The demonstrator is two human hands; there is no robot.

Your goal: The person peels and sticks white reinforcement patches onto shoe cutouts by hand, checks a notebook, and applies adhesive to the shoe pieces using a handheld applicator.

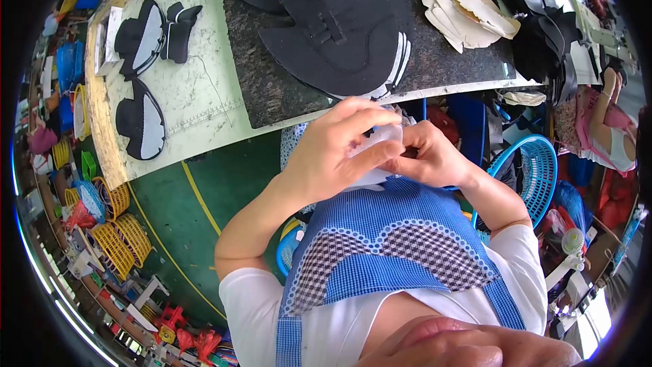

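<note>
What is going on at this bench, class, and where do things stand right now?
A person stands or sits at a bench, holding a thin, pale piece in the left hand. The fingers of the right hand are at its edge, though their grip is partly hidden. On the bench, black pieces and cream pieces lie on a dark slab; smaller black-and-grey pieces lie beside it.

blue checked apron (384, 277), whitish sheet (388, 137), black pieces (333, 44), dark speckled slab (261, 88), green floor (166, 207)
</note>
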